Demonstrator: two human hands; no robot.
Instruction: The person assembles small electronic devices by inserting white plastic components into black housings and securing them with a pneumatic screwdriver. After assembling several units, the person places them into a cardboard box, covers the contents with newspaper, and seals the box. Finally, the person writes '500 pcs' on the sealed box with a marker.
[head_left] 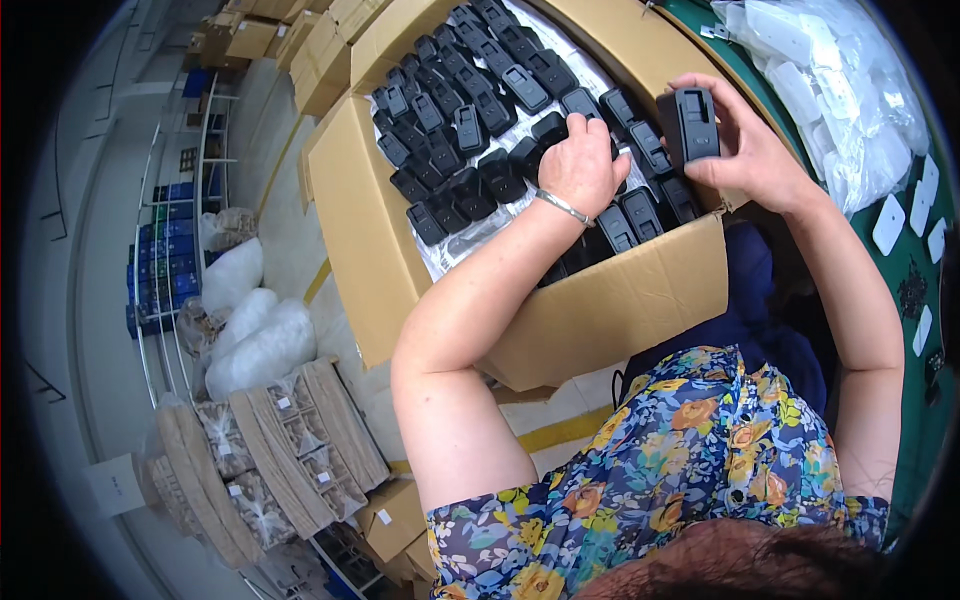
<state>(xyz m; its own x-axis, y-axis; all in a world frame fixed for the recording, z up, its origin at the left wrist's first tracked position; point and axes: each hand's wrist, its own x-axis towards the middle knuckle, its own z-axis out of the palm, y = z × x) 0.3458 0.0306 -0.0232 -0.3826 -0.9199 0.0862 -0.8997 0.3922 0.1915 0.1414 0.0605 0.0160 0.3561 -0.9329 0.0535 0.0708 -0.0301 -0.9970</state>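
Observation:
My right hand point(745, 150) grips a black plastic housing point(694, 128) by its sides, above the right edge of an open cardboard box point(630, 315). The housing is oblong, with a recessed window at one end. My left hand point(582, 168), a metal bangle on its wrist, reaches into the box with its fingers curled down among similar black housings point(468, 130). What those fingers hold is hidden by the hand. Many housings stand in close rows on a white sheet point(512, 208) inside the box.
At the right, a green table point(905, 275) bears clear plastic bags point(835, 90) with pale flat plates and several loose white plates point(889, 224). Stacked cartons point(320, 65) stand behind the box. White bags point(262, 335), brown bundles point(290, 450) and shelving with blue bins point(165, 250) are at the left.

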